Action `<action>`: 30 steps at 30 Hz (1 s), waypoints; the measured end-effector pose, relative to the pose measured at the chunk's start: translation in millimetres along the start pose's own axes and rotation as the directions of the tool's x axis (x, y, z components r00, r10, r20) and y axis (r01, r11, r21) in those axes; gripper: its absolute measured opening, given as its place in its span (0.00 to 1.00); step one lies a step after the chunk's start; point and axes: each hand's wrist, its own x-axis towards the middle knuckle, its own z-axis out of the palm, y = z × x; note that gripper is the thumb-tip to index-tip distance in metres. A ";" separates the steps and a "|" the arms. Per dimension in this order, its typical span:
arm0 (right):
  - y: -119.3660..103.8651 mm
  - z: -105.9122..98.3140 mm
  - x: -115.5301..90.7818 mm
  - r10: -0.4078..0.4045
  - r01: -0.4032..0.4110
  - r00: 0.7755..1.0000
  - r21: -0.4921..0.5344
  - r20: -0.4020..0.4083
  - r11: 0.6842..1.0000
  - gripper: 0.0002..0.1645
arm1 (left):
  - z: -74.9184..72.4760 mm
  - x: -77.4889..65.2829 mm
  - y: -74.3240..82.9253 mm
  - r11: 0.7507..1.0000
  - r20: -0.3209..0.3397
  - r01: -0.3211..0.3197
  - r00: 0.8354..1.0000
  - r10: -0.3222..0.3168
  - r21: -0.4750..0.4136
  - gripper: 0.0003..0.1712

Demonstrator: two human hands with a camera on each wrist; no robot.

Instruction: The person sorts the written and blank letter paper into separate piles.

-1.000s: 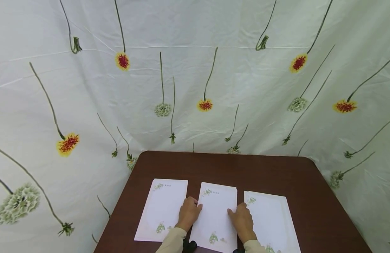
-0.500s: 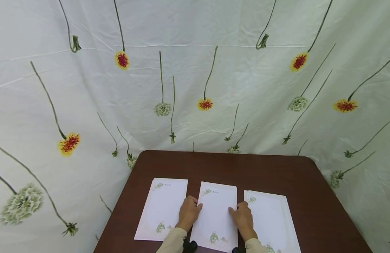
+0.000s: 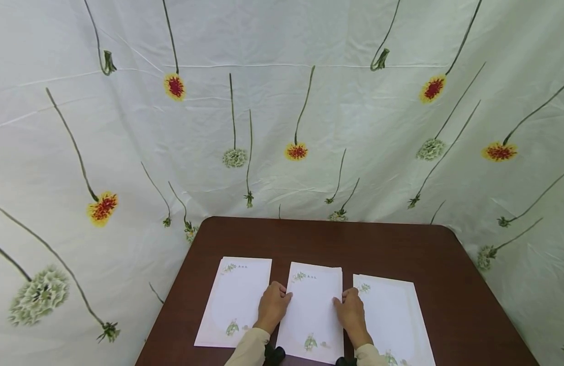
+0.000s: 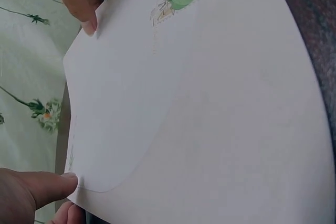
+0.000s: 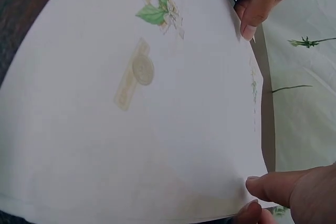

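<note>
In the head view, a middle stack of white printed paper point(image 3: 311, 312) with green floral motifs lies between my two hands. My left hand point(image 3: 271, 308) pinches its left edge, and my right hand point(image 3: 352, 316) pinches the right edge. Seen from the left wrist, the left thumb point(image 4: 60, 186) lies on top of the paper with curled fingers at its underside. The right wrist view has the right thumb point(image 5: 268, 184) on the top face and fingertips below the edge. The paper bows slightly in both wrist views.
A similar paper stack point(image 3: 236, 300) lies to the left and another point(image 3: 392, 320) to the right, both close beside my hands. All are on a dark brown table point(image 3: 323, 241) with rounded far corners. A flower-print curtain point(image 3: 273, 101) hangs behind and around it.
My right thumb has slid slightly toward the right edge of the middle paper. The left hand keeps its hold, and the head view has shifted a little.
</note>
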 end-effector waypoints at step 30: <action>-2.1 -3.1 2.3 -0.212 0.201 0.977 -0.250 -0.014 0.947 0.13 | -4.0 8.5 3.0 0.937 0.017 -0.222 0.974 0.226 0.271 0.11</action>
